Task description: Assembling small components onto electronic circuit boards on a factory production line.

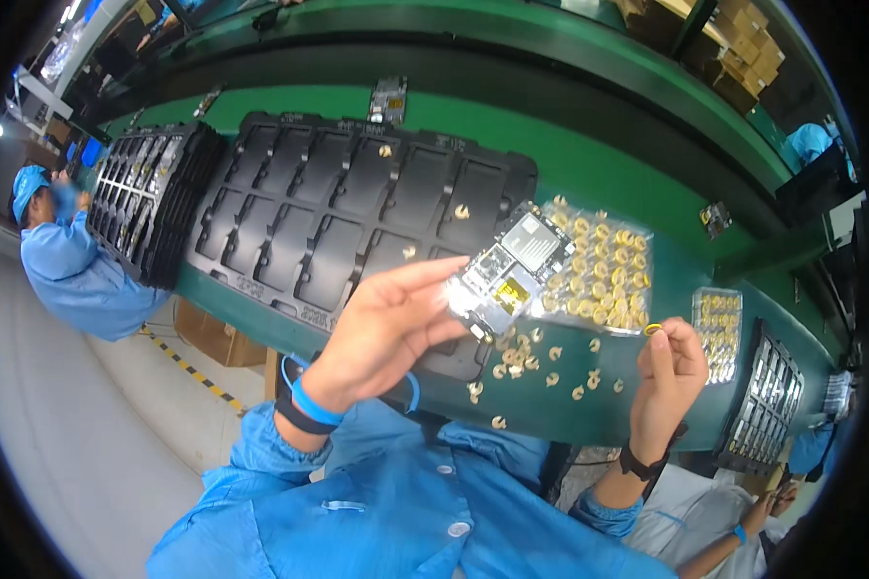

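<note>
My left hand [396, 314] grips a circuit board [514, 265] by its near left edge. The board is tilted above the table, with silver metal shields and a yellow patch facing up. To the right, my right hand [671, 367] pinches a small round yellow-and-black part [654, 329] between thumb and forefinger. Between the hands, a clear plastic tray [601, 275] carries rows of similar small yellow round parts; the board hides its left side. Several small pale curled pieces [515, 359] lie scattered on the green table below the board.
A large black compartment tray [343, 193] fills the left middle of the table. Stacked black trays of boards [145, 193] stand farther left, near a co-worker [63, 241]. On the right are another clear tray [716, 328] and a black tray [765, 400]. A board [388, 99] lies behind.
</note>
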